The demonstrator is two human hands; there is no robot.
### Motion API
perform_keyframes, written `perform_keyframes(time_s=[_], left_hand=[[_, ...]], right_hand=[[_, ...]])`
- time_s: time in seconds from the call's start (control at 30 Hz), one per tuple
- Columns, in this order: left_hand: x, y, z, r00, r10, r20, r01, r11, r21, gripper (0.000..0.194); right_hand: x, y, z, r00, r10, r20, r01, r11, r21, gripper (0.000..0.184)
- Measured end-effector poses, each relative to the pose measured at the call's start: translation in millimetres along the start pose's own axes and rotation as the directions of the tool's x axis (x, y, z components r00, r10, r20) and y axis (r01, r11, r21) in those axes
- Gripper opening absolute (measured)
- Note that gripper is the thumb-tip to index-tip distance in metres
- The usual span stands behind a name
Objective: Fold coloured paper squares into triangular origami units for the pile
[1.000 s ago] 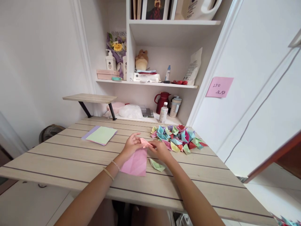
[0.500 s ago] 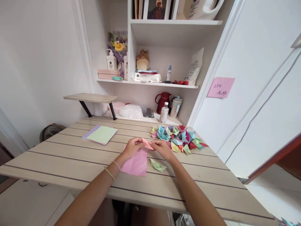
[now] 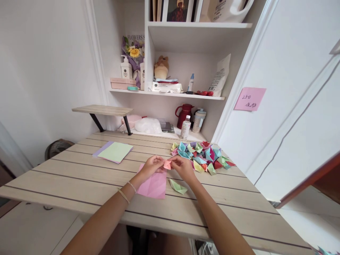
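Observation:
My left hand (image 3: 151, 166) and my right hand (image 3: 182, 167) meet over the wooden table (image 3: 79, 177), both pinching a small folded pink-orange paper piece (image 3: 167, 164) between their fingertips. Under my left hand lies a creased pink paper sheet (image 3: 154, 185), flat on the table. A folded light green paper piece (image 3: 177, 186) rests just right of the sheet, below my right hand. A pile of colourful folded paper pieces (image 3: 202, 156) sits beyond my right hand.
A stack of green and purple paper sheets (image 3: 113, 152) lies at the table's left. A small raised wooden shelf (image 3: 102, 110) stands behind it. A red jug (image 3: 183, 114), a small bottle (image 3: 185, 127) and a cup (image 3: 198, 120) stand in the alcove.
The pink-orange piece has been drawn in and looks smaller and more compact between the fingertips. Both hands have closed in toward each other above the pink sheet.

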State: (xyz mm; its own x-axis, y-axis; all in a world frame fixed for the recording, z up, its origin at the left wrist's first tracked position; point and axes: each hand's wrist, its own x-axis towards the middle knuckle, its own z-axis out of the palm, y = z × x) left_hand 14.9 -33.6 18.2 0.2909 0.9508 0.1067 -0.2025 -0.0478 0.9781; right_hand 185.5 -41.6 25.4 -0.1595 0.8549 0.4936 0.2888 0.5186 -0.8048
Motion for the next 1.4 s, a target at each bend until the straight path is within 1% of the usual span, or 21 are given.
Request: perform_keyframes(time_s=[0.07, 0.13, 0.23, 0.27, 0.33, 0.4, 0.5, 0.57, 0.6, 0.7, 0.8, 0.87, 0.97, 1.03, 1.1, 1.17, 1.33, 1.4], left_hand=[[-0.9, -1.2, -0.4, 0.997, -0.058, 0.056, 0.059, 0.998, -0.017, 0.032], [-1.1, -2.2, -1.1, 0.995, -0.061, 0.083, 0.063, 0.998, -0.026, 0.031], [0.1, -2.4, -2.3, 0.998, -0.001, 0.068, 0.002, 1.0, -0.013, 0.028], [0.5, -1.9, -2.6, 0.998, 0.029, 0.055, -0.03, 0.999, 0.019, 0.027], [0.8, 0.2, -3.0, 0.994, 0.103, 0.044, -0.108, 0.984, 0.144, 0.024], [-0.1, 3.2, -3.0, 0.977, 0.199, 0.07, -0.211, 0.923, 0.323, 0.021], [-2.9, 7.6, -2.8, 0.929, 0.334, 0.157, -0.363, 0.752, 0.55, 0.02], [-4.7, 9.2, -3.2, 0.901, 0.383, 0.204, -0.42, 0.655, 0.628, 0.02], [-5.3, 9.6, -3.5, 0.893, 0.394, 0.218, -0.435, 0.626, 0.647, 0.02], [-6.3, 10.2, -4.1, 0.879, 0.422, 0.223, -0.454, 0.592, 0.666, 0.017], [-7.3, 11.1, -2.8, 0.87, 0.453, 0.194, -0.458, 0.601, 0.655, 0.014], [-7.6, 11.9, -1.3, 0.87, 0.466, 0.159, -0.451, 0.626, 0.636, 0.014], [-6.5, 12.7, 0.1, 0.887, 0.455, 0.072, -0.412, 0.714, 0.566, 0.012], [-4.5, 12.5, 0.0, 0.91, 0.415, -0.008, -0.363, 0.806, 0.466, 0.011], [-2.0, 11.3, -0.9, 0.934, 0.35, -0.07, -0.307, 0.888, 0.343, 0.013], [0.6, 9.1, -2.1, 0.95, 0.293, -0.106, -0.264, 0.938, 0.227, 0.016], [4.7, 4.7, -5.3, 0.96, 0.211, -0.185, -0.214, 0.977, 0.004, 0.022], [5.1, 5.5, -6.2, 0.971, 0.162, -0.176, -0.176, 0.982, -0.068, 0.026]], right_hand=[[-0.1, -0.6, -1.4, 1.0, -0.014, -0.023, 0.013, 0.999, -0.04, 0.017], [-0.5, -2.1, -2.8, 0.999, -0.023, -0.025, 0.022, 0.997, -0.068, 0.019], [-0.9, -4.0, -3.8, 0.999, -0.037, 0.001, 0.037, 0.994, -0.099, 0.022], [-0.9, -4.2, -3.9, 0.999, -0.042, 0.014, 0.043, 0.993, -0.108, 0.023], [-0.7, -3.8, -4.3, 0.998, -0.053, 0.026, 0.056, 0.989, -0.134, 0.023], [-0.3, -2.7, -5.0, 0.997, -0.079, 0.015, 0.081, 0.979, -0.185, 0.023], [-0.3, -1.2, -6.4, 0.988, -0.153, 0.028, 0.154, 0.936, -0.316, 0.022], [-0.5, -1.3, -7.0, 0.978, -0.194, 0.079, 0.209, 0.897, -0.39, 0.014], [-0.7, -1.6, -7.1, 0.974, -0.203, 0.104, 0.228, 0.883, -0.411, 0.011], [-0.5, -2.9, -6.5, 0.971, -0.197, 0.137, 0.237, 0.873, -0.426, 0.009], [0.3, -3.6, -6.1, 0.976, -0.169, 0.136, 0.21, 0.893, -0.398, 0.01], [0.6, -3.8, -6.4, 0.981, -0.141, 0.135, 0.181, 0.914, -0.364, 0.01], [0.2, -4.1, -6.3, 0.988, -0.091, 0.121, 0.125, 0.939, -0.32, 0.01], [-0.5, -4.9, -4.7, 0.99, -0.064, 0.123, 0.098, 0.951, -0.293, 0.01], [-1.3, -6.4, -1.2, 0.991, -0.051, 0.126, 0.082, 0.964, -0.254, 0.012], [-1.9, -8.1, 3.8, 0.993, -0.041, 0.113, 0.063, 0.978, -0.2, 0.013], [-2.2, -9.4, 13.3, 0.997, 0.017, 0.073, -0.014, 0.999, -0.047, 0.012], [-1.4, -8.6, 12.5, 0.999, 0.038, 0.034, -0.037, 0.999, -0.016, 0.013]])
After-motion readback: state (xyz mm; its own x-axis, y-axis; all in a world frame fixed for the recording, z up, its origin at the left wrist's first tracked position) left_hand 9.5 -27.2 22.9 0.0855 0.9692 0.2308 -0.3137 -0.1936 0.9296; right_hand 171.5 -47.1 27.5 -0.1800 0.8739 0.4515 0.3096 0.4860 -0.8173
